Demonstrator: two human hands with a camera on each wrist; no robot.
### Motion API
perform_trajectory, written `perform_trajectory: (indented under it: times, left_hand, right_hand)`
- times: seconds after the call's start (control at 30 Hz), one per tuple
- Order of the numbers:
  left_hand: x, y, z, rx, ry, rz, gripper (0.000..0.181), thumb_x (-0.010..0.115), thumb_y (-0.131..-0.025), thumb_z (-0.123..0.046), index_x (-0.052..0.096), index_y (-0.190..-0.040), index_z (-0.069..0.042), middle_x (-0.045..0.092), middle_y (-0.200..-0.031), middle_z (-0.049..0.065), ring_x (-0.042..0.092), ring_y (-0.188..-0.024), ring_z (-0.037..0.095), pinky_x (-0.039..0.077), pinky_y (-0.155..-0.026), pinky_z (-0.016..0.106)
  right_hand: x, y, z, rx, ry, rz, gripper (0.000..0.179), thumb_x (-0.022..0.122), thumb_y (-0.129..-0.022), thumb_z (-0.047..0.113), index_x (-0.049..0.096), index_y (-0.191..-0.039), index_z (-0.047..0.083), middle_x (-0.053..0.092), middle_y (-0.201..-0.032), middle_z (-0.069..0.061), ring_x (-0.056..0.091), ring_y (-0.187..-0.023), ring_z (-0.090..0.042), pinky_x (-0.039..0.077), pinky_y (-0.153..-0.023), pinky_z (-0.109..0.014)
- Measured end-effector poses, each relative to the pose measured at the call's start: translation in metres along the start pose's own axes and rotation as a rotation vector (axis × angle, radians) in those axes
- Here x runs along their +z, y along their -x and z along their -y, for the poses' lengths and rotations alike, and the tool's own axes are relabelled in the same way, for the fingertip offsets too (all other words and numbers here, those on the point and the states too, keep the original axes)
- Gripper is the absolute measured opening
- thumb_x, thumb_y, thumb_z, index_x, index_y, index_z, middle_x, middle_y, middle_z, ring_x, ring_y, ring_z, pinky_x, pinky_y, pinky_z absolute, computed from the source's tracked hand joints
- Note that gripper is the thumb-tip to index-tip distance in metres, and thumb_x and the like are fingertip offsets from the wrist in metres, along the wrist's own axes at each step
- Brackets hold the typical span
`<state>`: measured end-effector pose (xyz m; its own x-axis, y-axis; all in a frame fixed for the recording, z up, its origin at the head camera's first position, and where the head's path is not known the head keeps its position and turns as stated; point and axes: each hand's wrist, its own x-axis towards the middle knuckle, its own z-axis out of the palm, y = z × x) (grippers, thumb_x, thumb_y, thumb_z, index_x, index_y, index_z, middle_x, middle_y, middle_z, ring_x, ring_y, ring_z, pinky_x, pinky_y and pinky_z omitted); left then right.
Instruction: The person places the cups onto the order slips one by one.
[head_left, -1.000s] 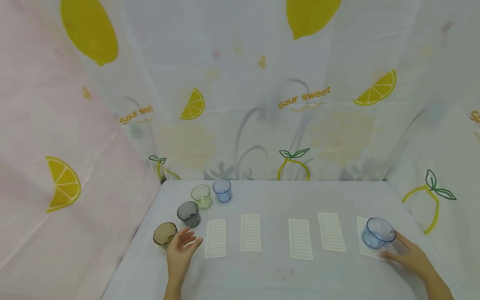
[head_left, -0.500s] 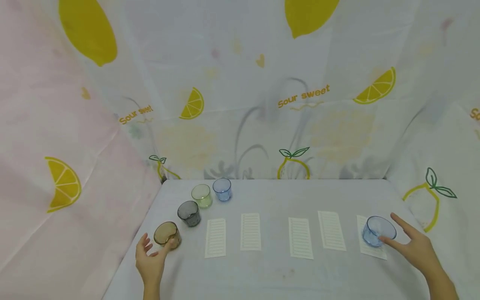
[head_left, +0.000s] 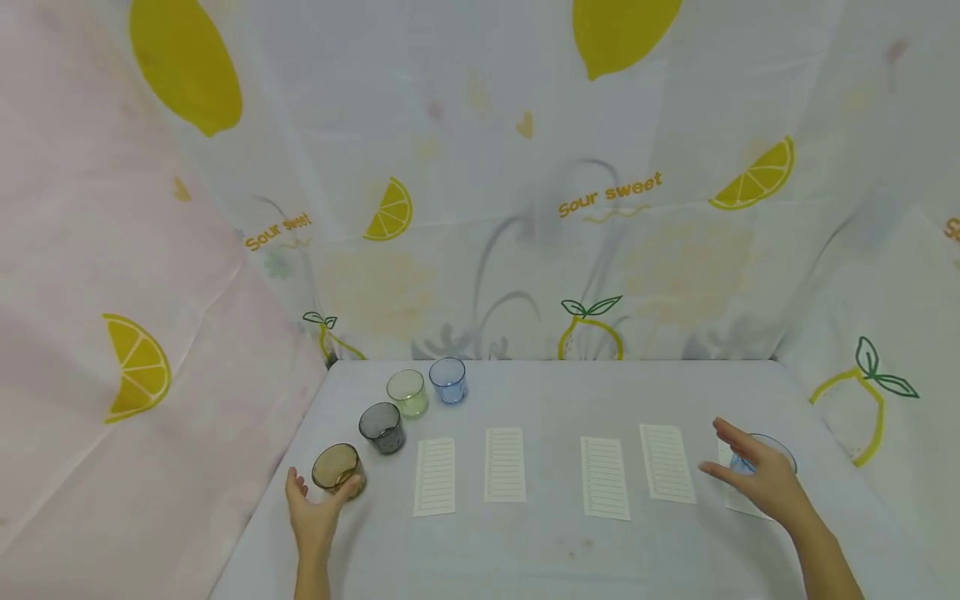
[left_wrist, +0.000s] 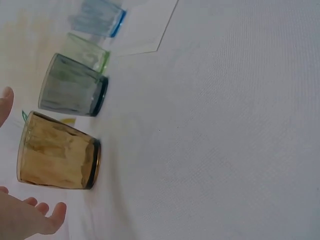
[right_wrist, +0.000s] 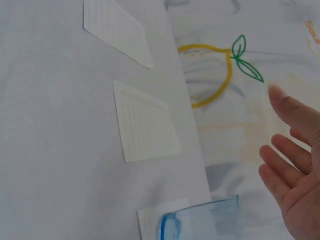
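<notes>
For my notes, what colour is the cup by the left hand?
Amber-brown cup; left wrist view.

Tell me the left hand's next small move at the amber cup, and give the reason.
Probably close the left hand around the amber cup. The fingers are spread open on either side of it, and in the left wrist view there is a visible gap between the fingertips and the cup wall, so nothing is gripped. The cup stands upright on the table, apart from the grey cup.
</notes>
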<state>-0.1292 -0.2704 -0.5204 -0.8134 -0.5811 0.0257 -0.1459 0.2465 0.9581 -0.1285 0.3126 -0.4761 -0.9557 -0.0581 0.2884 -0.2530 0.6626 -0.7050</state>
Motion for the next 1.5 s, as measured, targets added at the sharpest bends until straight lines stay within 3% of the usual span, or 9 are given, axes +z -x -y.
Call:
perform_trajectory:
  times: [0.17, 0.4, 0.5, 0.63, 0.73, 1.13, 1.27, 1.37, 1.5]
  left_hand:
    - [0.005, -0.004, 0.006, -0.011, 0.015, 0.051, 0.111, 0.08, -0.074, -0.016, 0.0, -0.149, 0.001, 0.009, -0.15, 0.034, 0.01, -0.139, 0.047, 0.008, -0.112, 0.06]
    - [0.011, -0.011, 0.012, -0.001, 0.06, 0.061, 0.11, 0.08, -0.073, -0.012, 0.002, -0.149, 0.002, 0.009, -0.151, 0.031, 0.012, -0.14, 0.043, 0.007, -0.116, 0.051]
    - [0.011, -0.013, 0.011, -0.01, 0.085, 0.063, 0.109, 0.08, -0.073, -0.009, 0.002, -0.149, 0.002, 0.01, -0.151, 0.031, 0.013, -0.14, 0.042, 0.008, -0.116, 0.05]
    - [0.013, -0.014, 0.011, -0.015, 0.123, 0.058, 0.107, 0.079, -0.074, -0.009, 0.002, -0.149, 0.002, 0.013, -0.151, 0.03, 0.013, -0.14, 0.041, 0.01, -0.116, 0.049]
    - [0.015, -0.015, 0.016, 0.005, 0.168, 0.04, 0.108, 0.08, -0.073, -0.013, 0.004, -0.148, 0.003, 0.014, -0.15, 0.031, 0.013, -0.14, 0.04, 0.006, -0.117, 0.047]
    - [0.012, -0.012, 0.026, -0.081, 0.134, 0.063, 0.1, 0.074, -0.076, -0.001, 0.004, -0.148, 0.002, 0.016, -0.149, 0.033, 0.019, -0.136, 0.049, 0.02, -0.112, 0.053]
    - [0.013, -0.013, 0.031, -0.085, 0.113, 0.06, 0.094, 0.073, -0.077, 0.0, 0.011, -0.148, 0.002, 0.026, -0.146, 0.03, 0.03, -0.132, 0.044, 0.033, -0.109, 0.027]
    - [0.015, -0.014, 0.034, -0.085, 0.105, 0.047, 0.088, 0.073, -0.076, -0.001, 0.02, -0.146, 0.001, 0.033, -0.142, 0.026, 0.041, -0.123, 0.032, 0.037, -0.089, 0.004]
    - [0.015, -0.013, 0.035, -0.075, 0.091, 0.029, 0.083, 0.074, -0.076, -0.002, 0.026, -0.144, 0.003, 0.038, -0.139, 0.026, 0.046, -0.114, 0.021, 0.034, -0.078, -0.002]
  right_hand:
    - [0.017, -0.003, -0.006, -0.031, -0.024, 0.013, 0.066, 0.078, -0.076, 0.013, 0.048, -0.129, -0.011, 0.052, -0.124, -0.033, 0.033, -0.104, 0.026, 0.03, -0.081, 0.006]
    - [0.033, 0.0, -0.02, 0.027, -0.013, 0.08, 0.065, 0.077, -0.077, 0.018, 0.048, -0.128, -0.011, 0.05, -0.128, -0.031, 0.048, -0.119, -0.005, 0.029, -0.082, 0.006]
    - [0.039, 0.0, -0.026, 0.041, -0.015, 0.092, 0.064, 0.077, -0.077, 0.018, 0.049, -0.128, -0.011, 0.05, -0.129, -0.031, 0.045, -0.119, 0.001, 0.03, -0.083, 0.005]
    - [0.047, 0.0, -0.032, 0.05, 0.007, 0.115, 0.064, 0.076, -0.077, 0.017, 0.049, -0.126, -0.014, 0.049, -0.127, -0.035, 0.048, -0.12, -0.04, 0.047, -0.097, -0.035]
    - [0.051, 0.0, -0.037, 0.058, -0.003, 0.131, 0.066, 0.076, -0.076, 0.015, 0.047, -0.126, -0.016, 0.045, -0.128, -0.038, 0.037, -0.118, -0.059, 0.034, -0.093, -0.068]
    - [0.052, 0.0, -0.05, 0.058, 0.057, 0.174, 0.068, 0.079, -0.07, 0.012, 0.047, -0.123, -0.017, 0.044, -0.127, -0.038, 0.032, -0.117, -0.063, 0.03, -0.093, -0.069]
    - [0.053, 0.002, -0.055, 0.051, 0.054, 0.205, 0.068, 0.078, -0.07, 0.012, 0.047, -0.123, -0.017, 0.043, -0.127, -0.039, 0.03, -0.118, -0.063, 0.028, -0.094, -0.07]
    - [0.054, 0.004, -0.059, 0.045, 0.046, 0.227, 0.068, 0.078, -0.069, 0.01, 0.047, -0.123, -0.018, 0.041, -0.128, -0.039, 0.027, -0.118, -0.065, 0.026, -0.093, -0.072]
    - [0.056, 0.004, -0.061, 0.039, 0.034, 0.249, 0.066, 0.077, -0.07, 0.009, 0.047, -0.121, -0.02, 0.039, -0.13, -0.039, 0.024, -0.118, -0.066, 0.023, -0.093, -0.074]
